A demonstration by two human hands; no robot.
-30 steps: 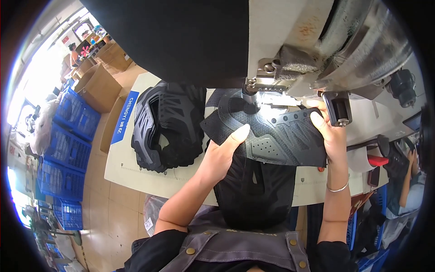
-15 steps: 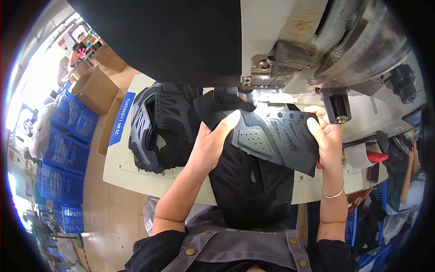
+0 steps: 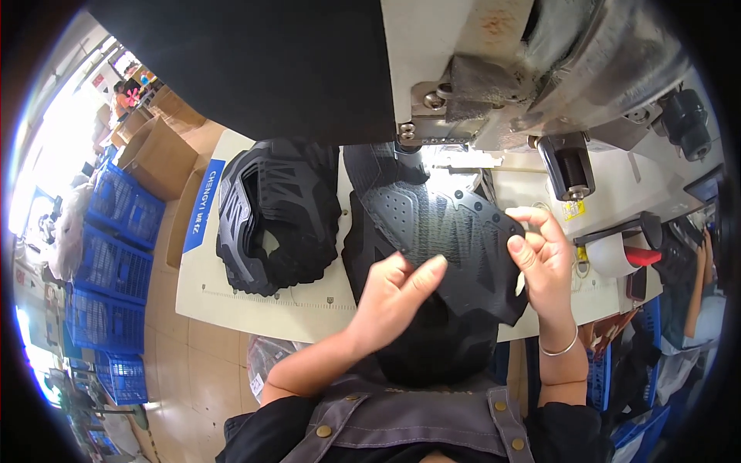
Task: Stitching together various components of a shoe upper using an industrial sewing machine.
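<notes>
A black shoe upper (image 3: 455, 231), with a row of eyelets and a dotted side panel, lies turned under the sewing machine head (image 3: 463, 100). My right hand (image 3: 546, 258) pinches its right edge beside the eyelets, thumb on the near side. My left hand (image 3: 397, 301) hovers over the lower left part of the upper, thumb stretched out and apart from the curled fingers, with nothing seen in it. Below it, more black uppers (image 3: 440, 347) hang over the table's front edge toward my apron. The machine's needle area is hidden behind the head.
A stack of black uppers (image 3: 285, 201) stands left on the white table (image 3: 309, 312). A thread bobbin in a holder (image 3: 570, 166) hangs at the right of the machine. Blue crates (image 3: 112, 262) and cardboard boxes (image 3: 158, 158) line the left. A co-worker's arm (image 3: 701, 278) shows far right.
My left hand has let go of the upper's left part and moved down toward me. The upper has turned and flattened, its right end swinging lower. My right hand has shifted slightly down and left.
</notes>
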